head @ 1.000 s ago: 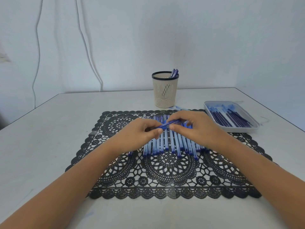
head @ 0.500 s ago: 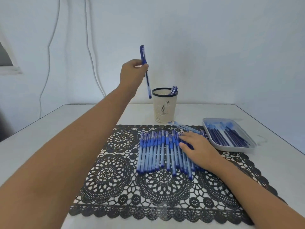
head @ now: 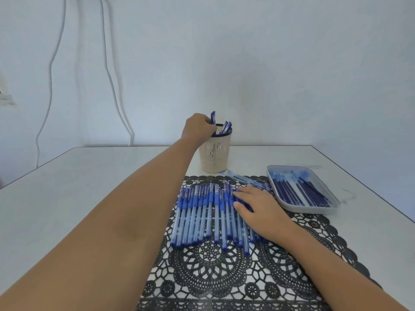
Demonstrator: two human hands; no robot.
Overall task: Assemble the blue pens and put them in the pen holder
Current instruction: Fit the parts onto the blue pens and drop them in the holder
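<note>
We see the left hand (head: 197,127) reaching out over the table (head: 89,176), its fingers curled round a blue pen (head: 213,117) that it holds upright at the near left rim of the pen holder (head: 215,153), with the pen's cap end sticking up above the fist. The pen holder is a cream slotted cup with a dark rim, standing at the far side of the table just beyond the black lace mat (head: 213,265). A few capped pens (head: 226,126) lean inside it toward the right. The left forearm stretches across the mat's left part and hides that side of it. On the mat lies a row of pens (head: 202,216), side by side, caps pointing away from us. The right hand (head: 258,207) rests flat on the right end of this row, fingers straight and gripping nothing, covering several pens beneath it. Between the holder and the right hand two or three loose pens (head: 244,179) lie slantwise. To the right, touching the mat's edge, a pale tray (head: 310,208) holds thin dark blue sticks (head: 298,191); the pale blue pieces at its far end are too blurred for us to tell. Two cables (head: 112,75) hang down the wall (head: 269,63) behind.
</note>
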